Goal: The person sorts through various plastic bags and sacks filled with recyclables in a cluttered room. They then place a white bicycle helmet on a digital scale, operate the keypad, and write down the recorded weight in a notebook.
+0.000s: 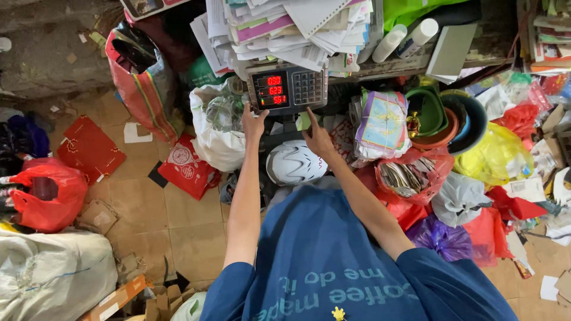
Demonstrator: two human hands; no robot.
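Both hands are reaching up to a grey electronic scale (287, 89) in the head view. Left hand (254, 122) is resting against the scale's lower left corner, just under the red display, fingers loosely curled and gripping nothing that I can make out; it seems to be steadying the unit. Right hand (318, 135) is pointing upward with the index finger stretched toward the keypad's lower edge, the other fingers folded in, apparently for pressing a key; a small pale green item beside it may be pinched there, but that is too small to tell.

A thick stack of papers (291, 30) is sitting along the scale's far edge, probably being weighed. Below the hands a white helmet (294, 163) is lying on the floor, with a white plastic bag (217, 139) to its left and red bags (190, 169) scattered over the brown tiles (143, 208).
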